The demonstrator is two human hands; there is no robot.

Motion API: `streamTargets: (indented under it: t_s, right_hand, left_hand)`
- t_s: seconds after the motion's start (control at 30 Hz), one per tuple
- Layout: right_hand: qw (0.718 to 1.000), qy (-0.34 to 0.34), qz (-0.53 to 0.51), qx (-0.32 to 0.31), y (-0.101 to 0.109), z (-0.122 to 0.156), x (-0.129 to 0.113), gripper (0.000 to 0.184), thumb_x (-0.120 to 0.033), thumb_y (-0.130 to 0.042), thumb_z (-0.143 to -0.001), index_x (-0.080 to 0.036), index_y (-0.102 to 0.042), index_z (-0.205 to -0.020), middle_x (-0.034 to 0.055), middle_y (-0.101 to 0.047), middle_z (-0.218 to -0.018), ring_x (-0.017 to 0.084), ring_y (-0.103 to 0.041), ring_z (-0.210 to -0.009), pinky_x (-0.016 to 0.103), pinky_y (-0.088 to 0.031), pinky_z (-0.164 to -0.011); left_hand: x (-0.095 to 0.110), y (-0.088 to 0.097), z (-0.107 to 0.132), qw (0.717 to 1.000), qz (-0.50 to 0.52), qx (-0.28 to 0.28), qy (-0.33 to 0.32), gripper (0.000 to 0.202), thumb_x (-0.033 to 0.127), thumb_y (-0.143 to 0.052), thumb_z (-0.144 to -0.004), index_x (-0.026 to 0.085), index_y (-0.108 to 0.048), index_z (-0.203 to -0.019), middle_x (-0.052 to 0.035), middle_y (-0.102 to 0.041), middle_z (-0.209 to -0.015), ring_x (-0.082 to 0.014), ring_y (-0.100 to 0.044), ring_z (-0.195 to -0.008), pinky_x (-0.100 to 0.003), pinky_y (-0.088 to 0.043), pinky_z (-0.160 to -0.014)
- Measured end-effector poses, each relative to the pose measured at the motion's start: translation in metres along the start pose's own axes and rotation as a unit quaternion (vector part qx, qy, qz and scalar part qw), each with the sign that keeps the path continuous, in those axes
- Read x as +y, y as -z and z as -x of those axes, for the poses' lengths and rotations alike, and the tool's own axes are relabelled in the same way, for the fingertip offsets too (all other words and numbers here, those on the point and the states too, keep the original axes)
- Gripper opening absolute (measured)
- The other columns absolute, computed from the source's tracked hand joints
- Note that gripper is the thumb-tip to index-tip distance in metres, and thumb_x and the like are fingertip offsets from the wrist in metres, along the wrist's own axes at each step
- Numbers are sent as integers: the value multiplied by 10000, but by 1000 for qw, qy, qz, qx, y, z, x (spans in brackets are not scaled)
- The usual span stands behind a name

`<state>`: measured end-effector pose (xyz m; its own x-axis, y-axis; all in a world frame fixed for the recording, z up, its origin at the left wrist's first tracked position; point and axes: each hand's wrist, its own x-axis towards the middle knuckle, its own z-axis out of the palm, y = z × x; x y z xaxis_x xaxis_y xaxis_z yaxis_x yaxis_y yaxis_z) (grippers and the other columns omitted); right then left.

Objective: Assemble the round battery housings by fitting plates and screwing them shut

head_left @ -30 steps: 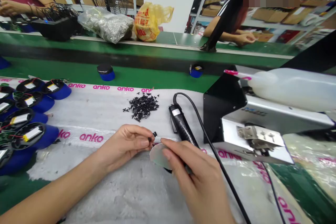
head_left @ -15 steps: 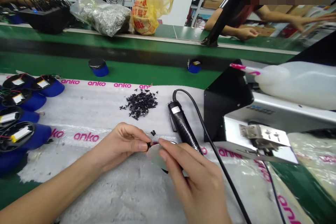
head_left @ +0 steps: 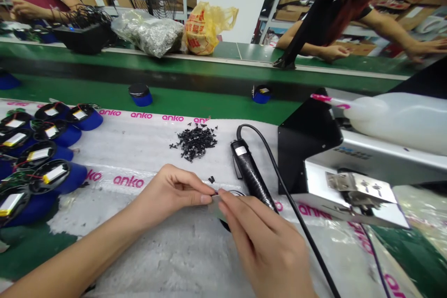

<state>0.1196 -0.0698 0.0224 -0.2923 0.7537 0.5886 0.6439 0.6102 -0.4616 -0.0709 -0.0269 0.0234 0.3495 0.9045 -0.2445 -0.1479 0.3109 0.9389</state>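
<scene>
My left hand (head_left: 181, 191) pinches a small black piece (head_left: 214, 193), mostly hidden by the fingertips. Its fingertips meet the near edge of a thin, pale, translucent disc (head_left: 214, 209). That disc is gripped between the thumb and fingers of my right hand (head_left: 265, 237), which covers most of it. A dark curved rim shows below the disc. Just beyond the hands lie a couple of loose black bits (head_left: 211, 179), and farther off is a pile of small black plastic parts (head_left: 196, 142). A black corded hand tool (head_left: 253, 172) lies behind my right hand.
Blue round housings (head_left: 66, 177) with batteries and wires crowd the left. Two more blue units (head_left: 140, 95) sit on the green surface beyond the mat. A silver machine (head_left: 352, 195) and a white bottle (head_left: 398, 116) stand at right. Co-workers' arms show across the bench.
The view has shifted, so everything sits a little farther right and lower. My left fingertips have closed in on my right ones, and less of the disc and black piece shows.
</scene>
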Motion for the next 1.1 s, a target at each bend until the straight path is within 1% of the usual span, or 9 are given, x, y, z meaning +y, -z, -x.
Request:
streamTargets:
  t_s: [0.2, 0.33, 0.43, 0.53, 0.6, 0.7, 0.8, 0.93, 1.1]
  right_hand:
    - [983, 77, 128, -105, 18, 7, 6, 411, -240, -515, -996, -188, -506, -1403, 129, -594, -1308, 253, -671, -1055, 369, -629, -767]
    - [987, 78, 138, -39, 27, 2, 15, 387, -136, -573, -941, -198, -572, -1323, 81, -668, -1180, 217, -674, -999, 352, -595, -859]
    - [998, 20, 58, -31, 32, 0, 20, 365, -150, -603, -919, -213, -588, -1278, 54, -678, -1182, 178, -680, -1016, 277, -584, -897]
    - [995, -78, -23, -57, 36, 4, 18, 370, -217, -645, -906, -262, -587, -1269, 23, -692, -1159, 170, -691, -1007, 255, -593, -878]
    - [988, -130, -58, -64, 38, 9, 13, 367, -234, -650, -906, -278, -585, -1264, 23, -692, -1159, 180, -691, -1020, 263, -595, -871]
    - [980, -176, -72, -58, 39, 20, 5, 350, -220, -642, -900, -280, -583, -1240, 30, -690, -1130, 185, -694, -983, 263, -598, -823]
    - [976, -202, -66, -53, 36, 33, 1, 349, -231, -632, -902, -279, -568, -1242, 31, -692, -1087, 178, -695, -907, 246, -595, -730]
    - [979, -187, -42, -73, 30, 45, 2, 372, -247, -624, -909, -267, -543, -1271, 45, -679, -1113, 177, -688, -919, 263, -599, -781]
    - [983, -154, -17, -97, 31, 47, 4, 416, -227, -623, -907, -235, -518, -1309, 64, -651, -1178, 192, -656, -1037, 281, -597, -858]
  left_hand:
    - [14, -19, 3, 998, 49, 30, 7, 111, 122, -830, -709, 192, -806, -791, 6, -806, -743, -120, -740, -699, -171, -581, -694]
    - [30, -29, 5, 1000, 11, -1, -20, 239, 144, -826, -715, 202, -783, -943, -5, -806, -843, -181, -752, -812, -262, -602, -763]
    - [29, -27, 2, 985, -148, -49, -79, 560, 226, -893, -646, 250, -720, -1178, -33, -758, -1111, -255, -693, -1035, -377, -563, -919]
    - [13, -24, -6, 929, -326, -112, -137, 895, 315, -925, -592, 289, -544, -1402, -77, -589, -1385, -319, -525, -1279, -466, -465, -1056]
    - [0, -26, -12, 909, -359, -138, -161, 855, 320, -867, -685, 254, -482, -1446, -109, -560, -1399, -308, -492, -1306, -460, -449, -1066]
    - [-7, -27, -18, 905, -370, -134, -161, 603, 256, -833, -732, 230, -616, -1294, -73, -674, -1196, -272, -588, -1152, -391, -491, -980]
    - [-4, -22, -13, 918, -356, -136, -115, 527, 201, -880, -655, 276, -696, -1143, 15, -724, -996, -226, -666, -944, -307, -529, -849]
    - [-4, -14, -5, 968, -191, -156, 43, 606, 171, -821, -698, 317, -627, -1253, 40, -713, -858, -164, -691, -664, -208, -538, -554]
    - [-14, -18, -9, 974, -16, -159, 159, 420, 370, -655, -879, 213, -566, -1259, 30, -669, -645, -144, -674, -484, -219, -572, -511]
